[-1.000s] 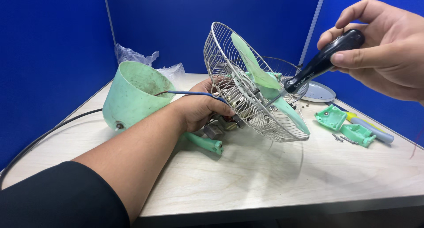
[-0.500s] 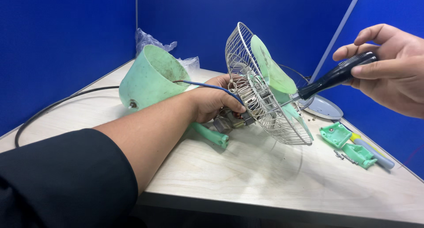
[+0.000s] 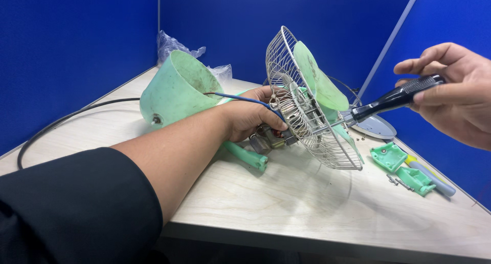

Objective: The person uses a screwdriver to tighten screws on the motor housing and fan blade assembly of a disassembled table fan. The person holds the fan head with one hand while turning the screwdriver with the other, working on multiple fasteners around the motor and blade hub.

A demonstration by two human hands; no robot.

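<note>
From where I stand, a black cable (image 3: pixel 66 120) trails in from the far left across the pale wooden table (image 3: pixel 286 202), ending near the mint-green plastic housing shaped like an open cup (image 3: pixel 176 93), which lies on its side with crumpled clear plastic wrap (image 3: pixel 176 47) behind it. One cable, one housing.

The left hand (image 3: pixel 250 116) reaches over the table and is closed around the bare metal motor block (image 3: pixel 268 137) at the back of the round silver wire fan guard (image 3: pixel 302 105), holding it tilted above the tabletop; a thin blue wire (image 3: pixel 240 98) runs over the knuckles toward the housing. A single pale green fan blade (image 3: pixel 317 80) sits inside the guard, and a mint-green plastic stem (image 3: pixel 245 155) lies under the wrist.

The right hand (image 3: pixel 455 98) is wrapped round the black-handled screwdriver (image 3: pixel 394 98), fingers pinching the grip, its shaft going in through the guard's wires toward the hub. To do this well, I would say the left hand should keep the motor locked firm so the guard cannot swing, and the driver should stay straight on the screw's axis, with steady pressure so the tip does not slip against the wires.

Farther right lie two small mint-green plastic brackets (image 3: pixel 389 156), a few loose screws (image 3: pixel 396 180), too small to count surely, one grey-handled tool (image 3: pixel 434 178), and a round grey disc (image 3: pixel 376 126).
</note>
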